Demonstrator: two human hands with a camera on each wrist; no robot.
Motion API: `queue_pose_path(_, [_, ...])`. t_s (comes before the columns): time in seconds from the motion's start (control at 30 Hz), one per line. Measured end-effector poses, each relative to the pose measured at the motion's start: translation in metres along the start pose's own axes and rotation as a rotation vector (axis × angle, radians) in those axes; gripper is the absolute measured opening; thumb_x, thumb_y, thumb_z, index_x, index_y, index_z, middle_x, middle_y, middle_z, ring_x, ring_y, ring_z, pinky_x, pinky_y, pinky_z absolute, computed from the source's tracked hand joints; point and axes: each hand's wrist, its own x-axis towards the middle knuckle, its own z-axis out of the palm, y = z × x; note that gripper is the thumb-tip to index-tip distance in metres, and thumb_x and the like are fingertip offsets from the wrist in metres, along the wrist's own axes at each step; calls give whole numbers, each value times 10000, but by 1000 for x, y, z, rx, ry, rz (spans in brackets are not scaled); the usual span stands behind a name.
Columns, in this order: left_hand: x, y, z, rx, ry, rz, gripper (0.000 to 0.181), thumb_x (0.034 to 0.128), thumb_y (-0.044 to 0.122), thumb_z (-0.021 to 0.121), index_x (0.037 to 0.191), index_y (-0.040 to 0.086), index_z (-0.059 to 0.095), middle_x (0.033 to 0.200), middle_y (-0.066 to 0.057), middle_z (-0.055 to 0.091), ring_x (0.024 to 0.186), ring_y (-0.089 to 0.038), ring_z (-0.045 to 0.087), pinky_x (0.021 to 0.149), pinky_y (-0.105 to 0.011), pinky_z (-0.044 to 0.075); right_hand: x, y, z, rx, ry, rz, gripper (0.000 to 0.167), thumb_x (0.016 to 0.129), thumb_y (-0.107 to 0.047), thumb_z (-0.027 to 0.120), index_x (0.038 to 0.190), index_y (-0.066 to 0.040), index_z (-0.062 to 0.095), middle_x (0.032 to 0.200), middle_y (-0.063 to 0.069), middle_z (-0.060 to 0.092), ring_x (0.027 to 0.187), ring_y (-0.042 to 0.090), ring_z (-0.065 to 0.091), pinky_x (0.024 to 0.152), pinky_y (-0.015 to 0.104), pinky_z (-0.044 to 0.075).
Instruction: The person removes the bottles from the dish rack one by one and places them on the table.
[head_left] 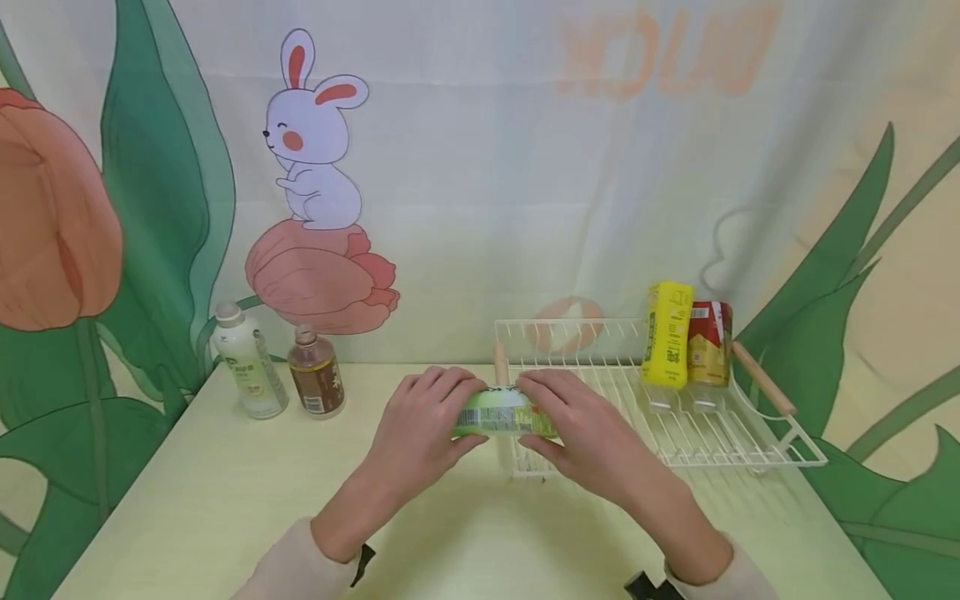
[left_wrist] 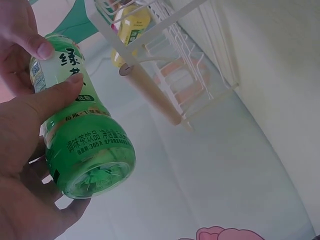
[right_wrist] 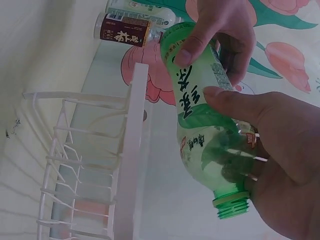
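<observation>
Both hands hold a green tea bottle (head_left: 498, 411) lying roughly level above the table, in front of the dish rack's left end. My left hand (head_left: 427, 417) grips it near the base, thumb across the pale green label in the left wrist view. Toward the neck, my right hand (head_left: 585, 425) has its fingers and thumb round the other end. The right wrist view shows the bottle's bare green threaded neck (right_wrist: 231, 204), with no cap on it. The clear green base (left_wrist: 100, 177) faces the left wrist camera. No liquid level can be made out inside.
A white wire rack (head_left: 600, 454) with wooden handles stands right of centre. In it are a yellow bottle (head_left: 667, 333) and a red and gold container (head_left: 709, 346). A white-green bottle (head_left: 251, 367) and a brown-labelled bottle (head_left: 317, 375) stand at the back left, before a printed curtain.
</observation>
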Motion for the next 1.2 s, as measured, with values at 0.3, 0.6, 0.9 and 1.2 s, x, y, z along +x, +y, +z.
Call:
queue_pose_path(0.3, [0,-16,-6,21,-28,-36,672,708,300,1018,1286,150,710,1264,22,691,1188,-228,632,981,-431,546,2,1,-6,-68,-32,18,787,823,-269,946,1465,-36,554,1494,151,555,1378,347,528,1129,497,487])
queue_pose_path(0.6, [2,-51,-18,-47,11,-143,640,744,268,999,1304,148,712,1213,-10,671,1078,-255,618,808,-389,595,-3,17,-42,-82,15,50,792,851,-263,923,1491,-11,531,1512,182,534,1388,385,517,1103,558,497])
queue_pose_path(0.9, [-10,-83,4,-415,15,-427,631,838,187,930,1388,118,628,1326,-70,615,1179,-274,567,895,-450,559,-11,40,-68,-99,64,84,768,861,-227,909,1488,8,534,1473,172,563,1371,378,523,1074,582,511])
queue_pose_path(1.2, [-18,-106,16,-623,52,-640,692,894,332,874,1472,106,569,1387,-115,527,1271,-326,550,1025,-577,474,-21,76,-75,-12,284,211,656,850,-123,898,1432,-34,608,1382,156,654,1240,360,626,934,506,597])
